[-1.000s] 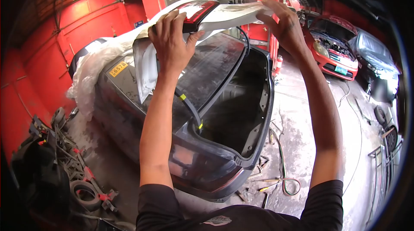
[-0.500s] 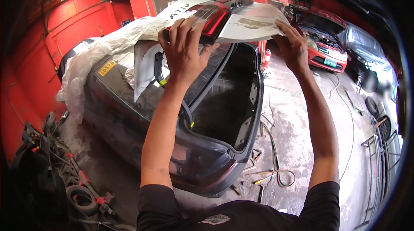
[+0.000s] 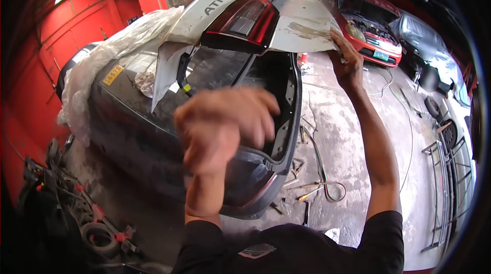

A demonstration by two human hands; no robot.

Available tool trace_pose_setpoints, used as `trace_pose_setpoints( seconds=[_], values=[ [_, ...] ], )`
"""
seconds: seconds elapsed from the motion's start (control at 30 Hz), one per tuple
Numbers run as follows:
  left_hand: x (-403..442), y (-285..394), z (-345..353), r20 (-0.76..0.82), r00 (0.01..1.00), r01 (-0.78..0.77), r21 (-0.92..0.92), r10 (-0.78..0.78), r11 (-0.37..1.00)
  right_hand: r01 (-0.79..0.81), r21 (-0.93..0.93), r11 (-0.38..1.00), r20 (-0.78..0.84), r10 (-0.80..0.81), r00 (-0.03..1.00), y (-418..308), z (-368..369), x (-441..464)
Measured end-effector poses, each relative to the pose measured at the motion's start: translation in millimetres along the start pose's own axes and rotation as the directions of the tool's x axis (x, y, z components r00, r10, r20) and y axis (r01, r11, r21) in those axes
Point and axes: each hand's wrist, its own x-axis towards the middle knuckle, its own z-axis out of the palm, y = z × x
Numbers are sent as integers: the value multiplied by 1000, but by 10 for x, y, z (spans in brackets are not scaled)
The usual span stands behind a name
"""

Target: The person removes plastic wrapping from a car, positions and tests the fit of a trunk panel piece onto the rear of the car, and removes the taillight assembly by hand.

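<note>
The right hand (image 3: 349, 64) grasps the edge of the trunk lid (image 3: 299, 16), raised above the car (image 3: 133, 115) — the left hand (image 3: 225, 123), off the lid, is too blurred to tell its grip.

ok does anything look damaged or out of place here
Yes: the raised white trunk lid has brownish patches beside the right hand, breaking its pale finish, and its color mismatches the dark car body. Tools and a hose also lie strewn across the floor, looking untidy.
</note>
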Motion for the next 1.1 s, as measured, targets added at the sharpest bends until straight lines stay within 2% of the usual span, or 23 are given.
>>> trace_pose_setpoints(
  seconds=[0.07, 0.13, 0.27, 0.37, 0.67, 0.8, 0.93, 1.0, 1.07, 1.1],
  values=[
    [20, 157, 188, 169, 985, 10, -272, 38, 962, 0, -15, 1000, -3, 0, 1000, 24, 1, -61],
    [39, 275, 420, 204, 978, 60, -477, 44, 877, -8, -40, 999, 4, 8, 1000, 42, -20, -136],
    [-2, 380, 754, 72, 997, 47, -688, 4, 724, -51, -79, 996, 39, 54, 998, 48, -95, -342],
    [-4, 422, 835, 85, 992, 121, -779, -88, 615, -101, -69, 992, 69, 106, 992, 75, -140, -525],
    [9, 244, 799, 203, 977, 212, -881, -67, 423, -178, -65, 982, 163, 187, 969, 102, -322, -1073],
    [-151, 253, 1003, -64, 990, 4, -882, -129, 471, -212, -68, 975, 184, 221, 958, 95, -376, -1287],
    [-128, 211, 1033, -105, 983, -17, -869, -150, 494, -215, -108, 971, 216, 234, 948, 120, -396, -1466],
    [-95, 149, 957, -45, 993, 27, -811, -109, 585, -233, -85, 969, 226, 247, 942, 114, -384, -1551],
    [25, -40, 704, 112, 994, 88, -681, -15, 727, -224, -86, 971, 217, 237, 947, 138, -396, -1588],
    [16, -84, 629, 73, 997, 61, -453, -31, 889, -209, -95, 973, 205, 224, 953, 133, -381, -1619]
  ],
)
